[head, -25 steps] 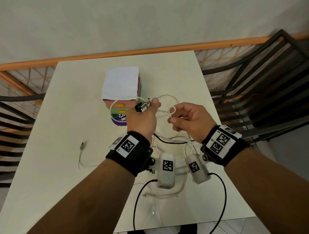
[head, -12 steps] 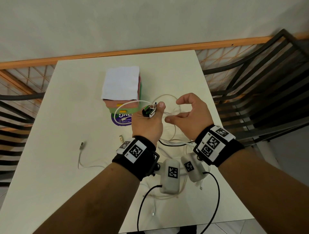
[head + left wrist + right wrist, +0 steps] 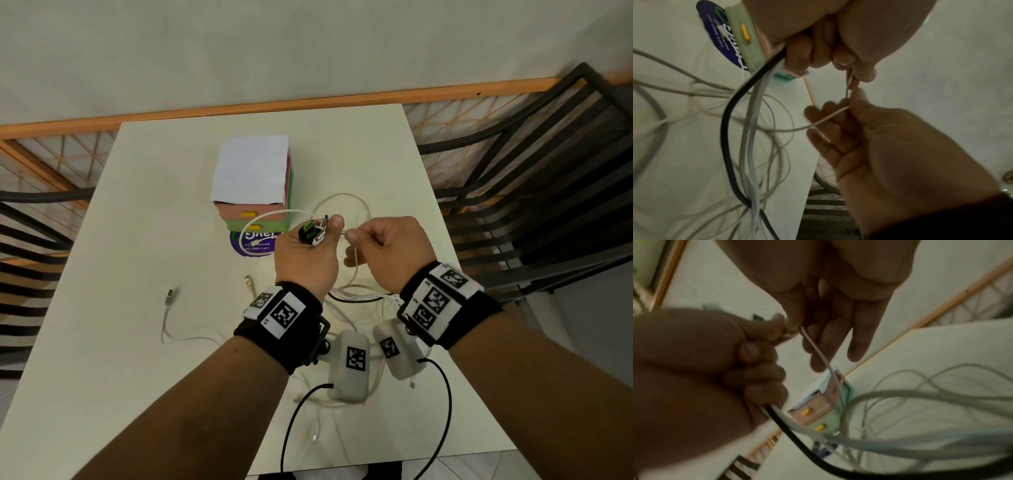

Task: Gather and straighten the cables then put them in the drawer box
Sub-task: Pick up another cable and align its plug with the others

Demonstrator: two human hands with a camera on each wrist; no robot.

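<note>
Right hand [image 3: 387,253] now closed again around a thin white cable [image 3: 356,263], thumb and forefinger pinching it right beside the left thumb, where half a second ago the fingers were spread in an open arc just off the bundle. Reads as a fresh end being fed into the gathered set, so gathering looks underway but unfinished. Left hand [image 3: 306,260] clenched as before on the bundle of cable ends [image 3: 313,233], plugs poking up past the thumb, black and white leads trailing down from the fist in the left wrist view [image 3: 729,113]. Compared with a second ago, both hands a little nearer and lower in the head view, the white loop [image 3: 342,205] beyond them wider and lying flatter on the bench [image 3: 137,342]. Unmoved: one loose white cable [image 3: 168,318] at near left on the bench, a short plug end [image 3: 249,284] just left of the left wrist, more slack tangled under the wrists. Drawer box [image 3: 251,192] at far centre, just beyond the hands, both yellow-handled drawers apparently closed, a purple sticker [image 3: 253,245] at its near foot. Straightening and stowing not yet begun, by the look of it.
</note>
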